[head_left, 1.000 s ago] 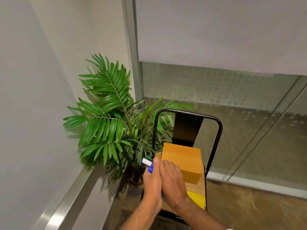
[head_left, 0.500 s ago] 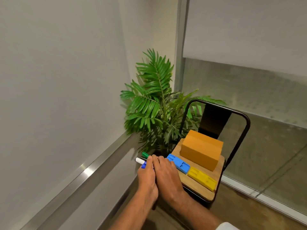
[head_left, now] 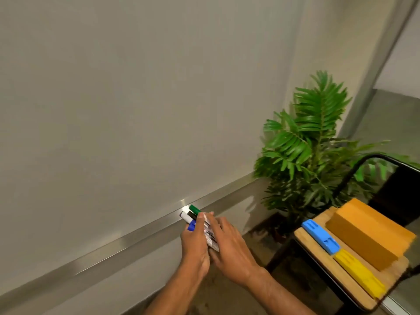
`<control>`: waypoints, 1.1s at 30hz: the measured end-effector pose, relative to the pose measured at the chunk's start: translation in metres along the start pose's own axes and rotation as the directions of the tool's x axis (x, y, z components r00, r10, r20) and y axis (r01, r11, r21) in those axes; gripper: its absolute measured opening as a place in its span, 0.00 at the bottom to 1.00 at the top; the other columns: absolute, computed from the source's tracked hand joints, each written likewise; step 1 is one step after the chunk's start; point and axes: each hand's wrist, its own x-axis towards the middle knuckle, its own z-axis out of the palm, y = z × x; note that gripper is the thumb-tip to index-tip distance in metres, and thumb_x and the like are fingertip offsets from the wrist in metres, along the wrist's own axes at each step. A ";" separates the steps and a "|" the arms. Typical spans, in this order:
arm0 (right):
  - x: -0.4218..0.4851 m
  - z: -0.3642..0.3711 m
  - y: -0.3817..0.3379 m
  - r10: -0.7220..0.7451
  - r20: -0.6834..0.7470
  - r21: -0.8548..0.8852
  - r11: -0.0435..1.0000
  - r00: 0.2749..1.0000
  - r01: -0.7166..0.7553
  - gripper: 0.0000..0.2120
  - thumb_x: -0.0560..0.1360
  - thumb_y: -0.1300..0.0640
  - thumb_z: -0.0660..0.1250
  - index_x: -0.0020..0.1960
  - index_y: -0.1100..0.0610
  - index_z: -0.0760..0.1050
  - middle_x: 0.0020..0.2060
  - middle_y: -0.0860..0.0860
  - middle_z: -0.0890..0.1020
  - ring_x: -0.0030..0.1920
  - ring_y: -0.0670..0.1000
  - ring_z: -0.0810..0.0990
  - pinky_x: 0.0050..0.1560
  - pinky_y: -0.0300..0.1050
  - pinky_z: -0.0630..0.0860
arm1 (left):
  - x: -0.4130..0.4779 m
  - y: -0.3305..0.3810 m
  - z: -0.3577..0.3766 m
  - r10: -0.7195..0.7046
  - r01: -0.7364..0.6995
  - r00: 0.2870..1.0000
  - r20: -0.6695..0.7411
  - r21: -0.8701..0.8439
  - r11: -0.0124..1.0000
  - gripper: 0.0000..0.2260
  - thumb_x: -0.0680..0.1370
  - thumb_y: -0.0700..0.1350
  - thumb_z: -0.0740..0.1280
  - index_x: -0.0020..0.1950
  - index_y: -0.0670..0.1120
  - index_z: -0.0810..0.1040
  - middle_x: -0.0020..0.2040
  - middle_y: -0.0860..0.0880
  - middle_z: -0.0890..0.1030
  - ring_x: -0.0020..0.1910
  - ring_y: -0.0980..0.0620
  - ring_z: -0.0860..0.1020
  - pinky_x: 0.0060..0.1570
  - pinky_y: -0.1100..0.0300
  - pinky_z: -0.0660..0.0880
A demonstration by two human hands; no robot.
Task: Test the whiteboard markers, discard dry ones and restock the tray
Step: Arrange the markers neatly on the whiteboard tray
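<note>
Here a whiteboard (head_left: 113, 98) fills the wall, its metal tray (head_left: 136, 235) along the bottom. Just before the tray, both hands grip a markers bundle (head_left: 200, 226): left hand (head_left: 195, 244) wrapped around, right hand (head_left: 229, 246) pressed alongside. Right of the tray stand a plant (head_left: 313, 142) and a chair (head_left: 341, 264) carrying boxes.

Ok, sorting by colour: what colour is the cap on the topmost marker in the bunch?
Green, clearest in the head view, the only one, above the left hand.

hands (head_left: 216, 244) w/ markers (head_left: 204, 226), whiteboard (head_left: 136, 87), plant (head_left: 313, 142)
</note>
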 end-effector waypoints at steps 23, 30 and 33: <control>0.003 0.209 -0.379 0.001 0.397 0.825 0.437 0.918 -0.357 0.12 0.80 0.61 0.64 0.58 0.51 0.81 0.50 0.48 0.86 0.50 0.51 0.85 0.51 0.47 0.82 | -0.056 0.184 -0.440 0.268 -0.307 0.938 -0.220 -0.168 0.937 0.13 0.84 0.44 0.63 0.65 0.40 0.77 0.58 0.40 0.85 0.58 0.43 0.84 0.55 0.51 0.82; 0.008 0.257 -0.447 -0.028 0.456 0.777 0.501 0.890 -0.382 0.11 0.79 0.60 0.67 0.56 0.46 0.81 0.46 0.46 0.86 0.43 0.49 0.82 0.42 0.40 0.79 | -0.071 0.209 -0.525 0.235 -0.345 0.897 -0.374 -0.259 0.902 0.13 0.83 0.44 0.64 0.64 0.39 0.78 0.56 0.38 0.86 0.55 0.41 0.85 0.56 0.47 0.81; 0.016 0.276 -0.463 -0.046 0.496 0.767 0.491 0.867 -0.413 0.11 0.78 0.61 0.68 0.58 0.49 0.81 0.46 0.48 0.86 0.43 0.51 0.81 0.41 0.40 0.79 | -0.071 0.217 -0.549 0.210 -0.356 0.870 -0.445 -0.274 0.894 0.10 0.83 0.44 0.64 0.61 0.41 0.79 0.54 0.39 0.86 0.52 0.41 0.86 0.54 0.48 0.81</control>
